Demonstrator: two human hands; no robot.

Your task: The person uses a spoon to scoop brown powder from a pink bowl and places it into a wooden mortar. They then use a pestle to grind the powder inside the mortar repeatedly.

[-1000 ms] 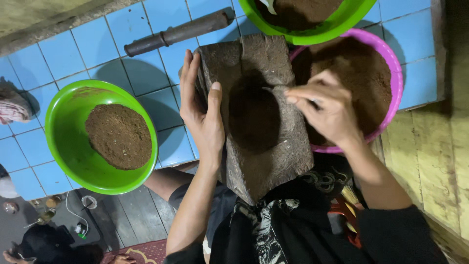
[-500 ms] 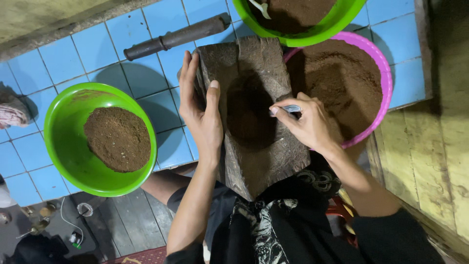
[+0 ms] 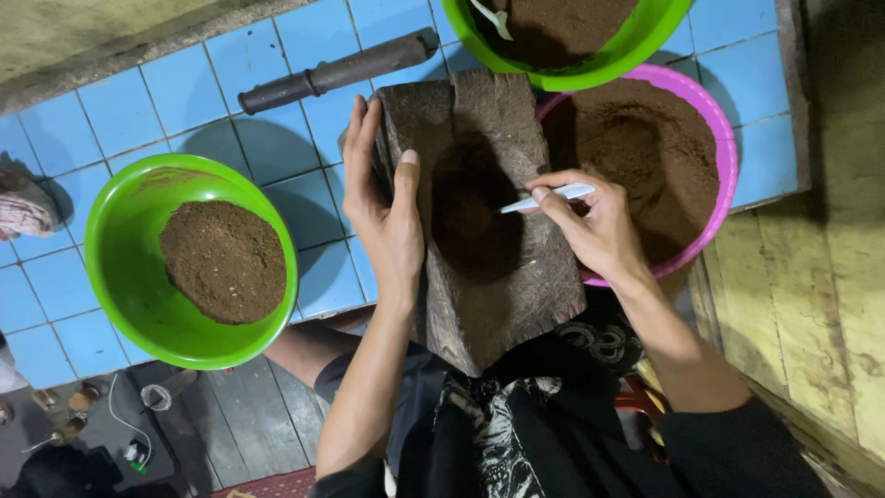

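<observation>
While heavy and stiff, wooden mortar [image 3: 479, 221] best gripped at rim: left hand [image 3: 387, 217] clamped there, right hand [image 3: 595, 221] pinching white spoon [image 3: 550, 196].

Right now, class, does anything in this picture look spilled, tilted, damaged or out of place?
Nothing looks spilled: the brown powder stays inside the green bowl, the pink bowl and the hollow of the wooden block. The block leans against the person's lap, steadied by the left hand. The right hand holds a white spoon.
</observation>
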